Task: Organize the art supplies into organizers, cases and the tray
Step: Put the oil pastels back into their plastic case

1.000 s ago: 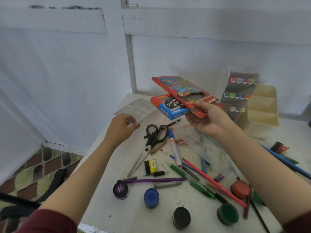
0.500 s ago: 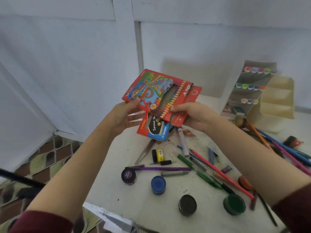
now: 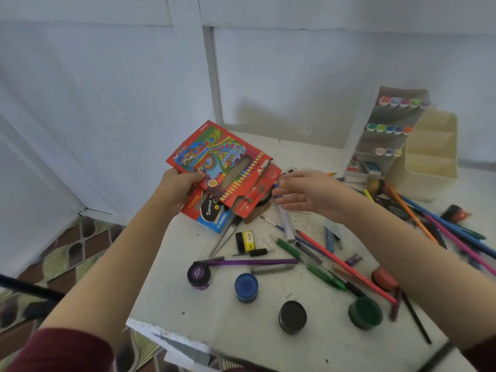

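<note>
I have the left hand clamped on the red pencil box, thumb on its printed face and fingers underneath, holding it tilted above the tabletop. A second box, blue and red, sits directly under it by the palm; I cannot tell whether the same grip carries it. The pencil box's end flap hangs open towards the right hand, which hovers just beside it with fingers straight and spread, holding nothing.

Below the right hand lie a white marker, a red pencil and green pens. Below the left hand are scissors, a yellow pot and a purple pen. Nearer me stand paint jars: purple, blue, black, green.

Beyond the right hand stand a white marker rack and, touching it, a cream organizer.
</note>
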